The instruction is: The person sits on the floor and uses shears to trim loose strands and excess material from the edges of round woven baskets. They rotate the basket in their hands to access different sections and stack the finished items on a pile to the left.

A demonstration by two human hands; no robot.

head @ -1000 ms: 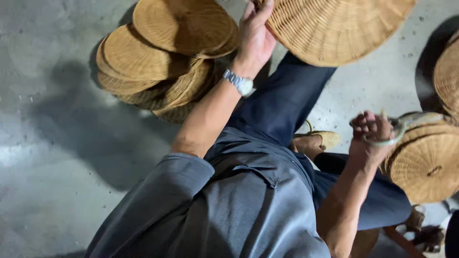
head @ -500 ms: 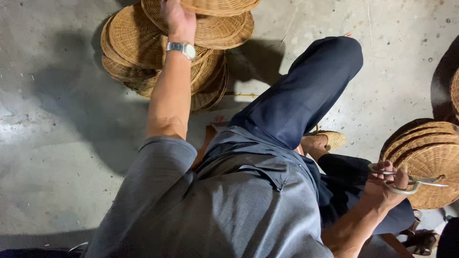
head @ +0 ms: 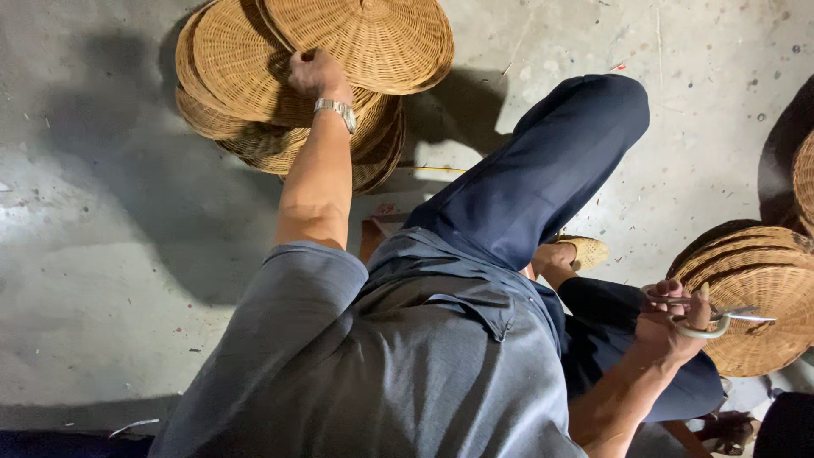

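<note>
My left hand [head: 315,75], with a metal watch on its wrist, grips the edge of a round woven tray [head: 373,38]. The tray lies tilted on top of a stack of similar woven trays [head: 237,127] on the concrete floor at the upper left. My right hand [head: 670,318] is at the right, closed on a pair of metal shears [head: 721,321] whose blades point right. It hovers just beside a second pile of woven trays [head: 755,288].
I sit low, with my bent leg in dark blue trousers [head: 551,170] between the two piles and my foot in a woven sandal [head: 585,250]. Another tray edge [head: 804,182] shows at the far right. Grey concrete floor [head: 102,254] spreads to the left.
My left hand swung the woven tray from the upper right over to the left stack and set it on top. My right hand with the shears dropped lower beside the right pile.
</note>
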